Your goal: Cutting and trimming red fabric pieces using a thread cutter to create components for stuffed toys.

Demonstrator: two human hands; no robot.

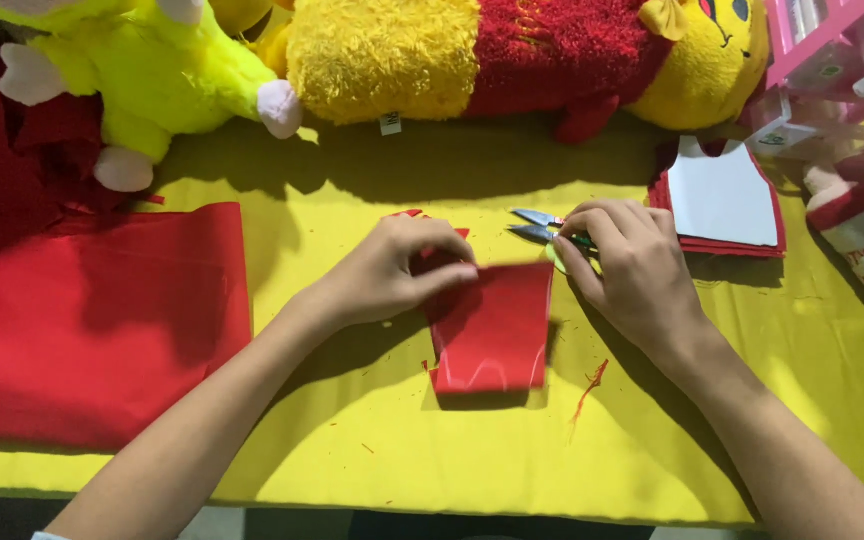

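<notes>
My left hand (392,268) pinches the top edge of a folded piece of red fabric (492,330) lying on the yellow table cover (512,440). My right hand (632,265) grips small thread snips (544,226), whose two metal blades point left, just above the fabric's upper right corner. A thin red offcut (590,385) lies to the right of the fabric.
A large red cloth (92,320) covers the left of the table. A stack of red cut pieces topped by a white vest-shaped template (722,195) sits at right. Yellow-green (142,70) and yellow-red plush toys (512,50) line the back edge. A pink shelf (832,40) stands top right.
</notes>
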